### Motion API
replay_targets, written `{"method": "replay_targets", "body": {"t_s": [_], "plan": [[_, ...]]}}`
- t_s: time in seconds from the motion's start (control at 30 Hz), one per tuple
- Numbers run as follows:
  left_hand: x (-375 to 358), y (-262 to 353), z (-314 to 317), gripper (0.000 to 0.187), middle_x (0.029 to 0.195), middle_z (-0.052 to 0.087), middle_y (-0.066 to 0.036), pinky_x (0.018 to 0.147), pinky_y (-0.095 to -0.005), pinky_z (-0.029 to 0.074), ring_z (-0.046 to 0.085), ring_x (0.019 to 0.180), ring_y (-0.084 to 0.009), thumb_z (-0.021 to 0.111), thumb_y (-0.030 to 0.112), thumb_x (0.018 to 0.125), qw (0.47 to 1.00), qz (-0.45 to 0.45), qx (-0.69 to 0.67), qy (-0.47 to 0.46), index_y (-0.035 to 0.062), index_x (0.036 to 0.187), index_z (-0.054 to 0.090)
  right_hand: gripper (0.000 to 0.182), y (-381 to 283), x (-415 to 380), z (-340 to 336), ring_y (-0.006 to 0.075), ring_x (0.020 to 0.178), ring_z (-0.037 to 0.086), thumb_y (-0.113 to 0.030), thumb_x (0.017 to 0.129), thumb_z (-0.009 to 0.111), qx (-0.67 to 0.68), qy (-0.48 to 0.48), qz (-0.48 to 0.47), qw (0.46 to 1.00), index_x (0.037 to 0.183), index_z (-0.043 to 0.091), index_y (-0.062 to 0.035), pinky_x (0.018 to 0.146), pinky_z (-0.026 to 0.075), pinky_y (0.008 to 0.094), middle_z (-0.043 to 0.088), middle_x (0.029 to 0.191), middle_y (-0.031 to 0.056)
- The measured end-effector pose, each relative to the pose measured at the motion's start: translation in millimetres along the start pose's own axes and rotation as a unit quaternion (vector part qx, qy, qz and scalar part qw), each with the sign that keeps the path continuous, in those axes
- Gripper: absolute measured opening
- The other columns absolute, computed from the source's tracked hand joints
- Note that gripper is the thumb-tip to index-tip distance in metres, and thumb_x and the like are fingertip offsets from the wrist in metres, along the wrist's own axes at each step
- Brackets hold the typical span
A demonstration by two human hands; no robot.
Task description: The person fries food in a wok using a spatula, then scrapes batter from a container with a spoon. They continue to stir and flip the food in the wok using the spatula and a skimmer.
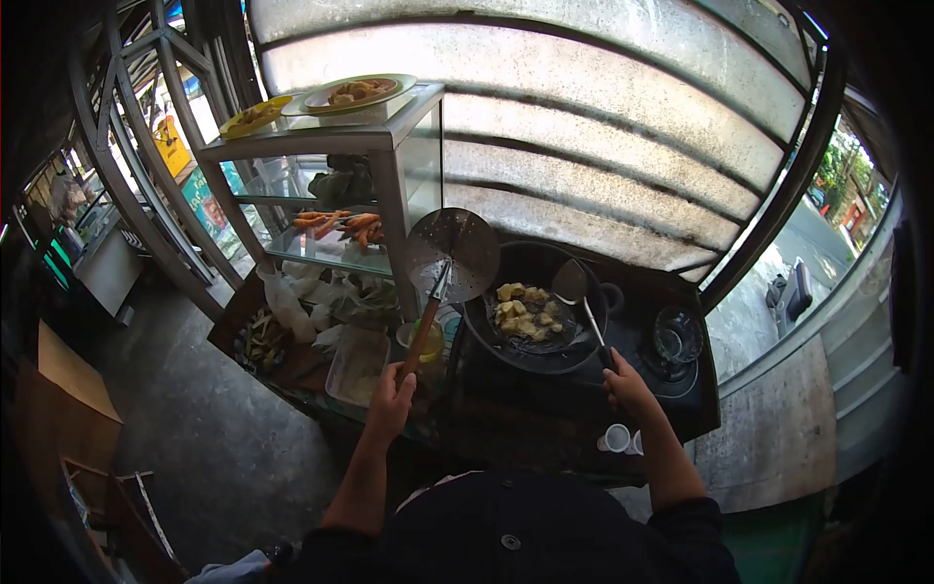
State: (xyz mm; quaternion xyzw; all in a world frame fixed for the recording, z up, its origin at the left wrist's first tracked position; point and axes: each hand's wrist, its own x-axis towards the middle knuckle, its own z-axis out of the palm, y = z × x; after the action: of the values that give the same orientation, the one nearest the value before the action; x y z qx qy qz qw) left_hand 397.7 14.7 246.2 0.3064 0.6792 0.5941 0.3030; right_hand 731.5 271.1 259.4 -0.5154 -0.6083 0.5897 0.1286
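My left hand [391, 397] is closed round the wooden handle of a skimmer [453, 251]. Its wide, perforated metal disc is raised at the left rim of a dark wok [534, 366]. In my right hand [628, 387] is the dark grip of a spatula [571, 281], whose metal head is over the right side of the wok. Pale yellow pieces of food [526, 313] lie together in the middle of the wok, in what looks like oil. The wok sits on the left side of a black stove [506, 404].
Left of the wok stands a glass display case [416, 175] with carrots [365, 230] inside and plates of food [358, 92] on top. Plastic bags and a clear plastic tub [352, 368] crowd the counter below. A right burner [677, 341] and small white cups [615, 439] lie to the right.
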Motion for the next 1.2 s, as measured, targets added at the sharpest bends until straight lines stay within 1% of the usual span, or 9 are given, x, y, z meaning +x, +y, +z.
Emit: {"method": "replay_targets", "body": {"t_s": [0.17, 0.27, 0.4, 0.47, 0.6, 0.7, 0.77, 0.87, 1.2], "plan": [[2.8, -4.8, -2.8, 0.030, 0.076, 0.049, 0.001, 0.050, -0.0202, 0.036, 0.043, 0.057, -0.0035, 0.049, 0.021, 0.092, 1.000, -0.005, -0.006, 0.000, 0.0005, 0.113, 0.047, 0.066, 19.6, -2.7, 4.3, 0.0113, 0.047, 0.043, -0.014, 0.091, 0.046, -0.026, 0.032, 0.043, 0.998, 0.146, 0.009, -0.0171, 0.042, 0.040, 0.0268, 0.049, 0.070, 0.0036], [3.7, -4.4, -2.6, 0.029, 0.076, 0.049, 0.001, 0.050, -0.0202, 0.036, 0.042, 0.056, -0.0034, 0.049, 0.021, 0.092, 1.000, -0.004, -0.005, -0.001, 0.0006, 0.113, 0.047, 0.062, 18.5, -5.5, 16.5, 0.0086, 0.049, 0.043, -0.015, 0.092, 0.045, 0.115, -0.049, 0.108, 0.986, 0.144, 0.013, -0.0187, 0.046, 0.040, 0.0267, 0.050, 0.072, 0.0020], [5.9, -0.1, 1.8, 0.030, 0.074, 0.049, 0.001, 0.052, -0.0209, 0.037, 0.043, 0.058, -0.0040, 0.049, 0.021, 0.092, 1.000, -0.003, -0.009, -0.007, -0.0001, 0.112, 0.048, 0.022, 14.9, 5.4, 37.2, 0.0018, 0.050, 0.038, -0.016, 0.093, 0.045, 0.298, -0.186, 0.162, 0.922, 0.114, 0.039, -0.0184, 0.045, 0.035, 0.0220, 0.048, 0.075, -0.0013], [6.0, 3.8, 4.5, 0.029, 0.074, 0.049, 0.001, 0.052, -0.0206, 0.037, 0.043, 0.058, -0.0039, 0.049, 0.021, 0.092, 1.000, -0.005, -0.013, -0.015, 0.0000, 0.112, 0.048, 0.014, 13.3, 17.3, 42.6, 0.0021, 0.048, 0.037, -0.015, 0.093, 0.045, 0.492, -0.283, 0.200, 0.799, 0.105, 0.039, -0.0177, 0.043, 0.033, 0.0192, 0.047, 0.075, -0.0010], [6.3, 2.3, 7.2, 0.027, 0.076, 0.049, 0.001, 0.046, -0.0184, 0.033, 0.039, 0.051, -0.0018, 0.049, 0.019, 0.092, 0.999, -0.011, -0.036, -0.038, 0.0008, 0.112, 0.045, 0.013, 6.3, 26.6, 59.6, 0.0021, 0.046, 0.037, -0.014, 0.093, 0.045, 0.503, -0.268, 0.186, 0.801, 0.104, 0.039, -0.0178, 0.041, 0.033, 0.0177, 0.046, 0.075, -0.0005], [5.8, -1.4, 4.2, 0.027, 0.076, 0.049, 0.001, 0.045, -0.0183, 0.033, 0.040, 0.051, -0.0017, 0.049, 0.018, 0.092, 0.998, -0.010, -0.042, -0.039, 0.0004, 0.112, 0.046, 0.019, -2.3, 18.5, 65.3, 0.0027, 0.045, 0.038, -0.014, 0.092, 0.046, 0.422, -0.227, 0.127, 0.868, 0.110, 0.039, -0.0169, 0.041, 0.036, 0.0199, 0.046, 0.073, 0.0004], [4.3, -1.9, 1.6, 0.026, 0.077, 0.050, 0.001, 0.045, -0.0182, 0.033, 0.040, 0.052, -0.0017, 0.049, 0.018, 0.092, 0.999, -0.008, -0.040, -0.034, 0.0001, 0.111, 0.046, 0.038, -7.8, 8.4, 64.8, 0.0049, 0.047, 0.040, -0.013, 0.091, 0.047, 0.243, -0.154, 0.072, 0.955, 0.127, 0.034, -0.0176, 0.042, 0.036, 0.0210, 0.047, 0.070, 0.0009], [4.0, -6.3, -2.6, 0.026, 0.077, 0.050, 0.001, 0.046, -0.0181, 0.033, 0.041, 0.053, -0.0018, 0.049, 0.018, 0.092, 0.999, -0.003, -0.036, -0.024, -0.0006, 0.111, 0.046, 0.057, -1.4, 2.3, 58.6, 0.0071, 0.048, 0.041, -0.014, 0.091, 0.048, 0.119, -0.072, 0.054, 0.989, 0.141, 0.021, -0.0176, 0.043, 0.037, 0.0231, 0.048, 0.068, 0.0016], [2.2, -3.2, -3.7, 0.029, 0.076, 0.049, 0.002, 0.052, -0.0199, 0.037, 0.043, 0.058, -0.0034, 0.050, 0.021, 0.091, 0.999, -0.013, -0.022, -0.022, -0.0001, 0.111, 0.048, 0.062, -15.4, -14.6, 18.2, 0.0086, 0.046, 0.042, -0.012, 0.089, 0.049, 0.089, -0.139, 0.031, 0.986, 0.143, 0.018, -0.0146, 0.041, 0.037, 0.0244, 0.049, 0.069, 0.0026]]}}
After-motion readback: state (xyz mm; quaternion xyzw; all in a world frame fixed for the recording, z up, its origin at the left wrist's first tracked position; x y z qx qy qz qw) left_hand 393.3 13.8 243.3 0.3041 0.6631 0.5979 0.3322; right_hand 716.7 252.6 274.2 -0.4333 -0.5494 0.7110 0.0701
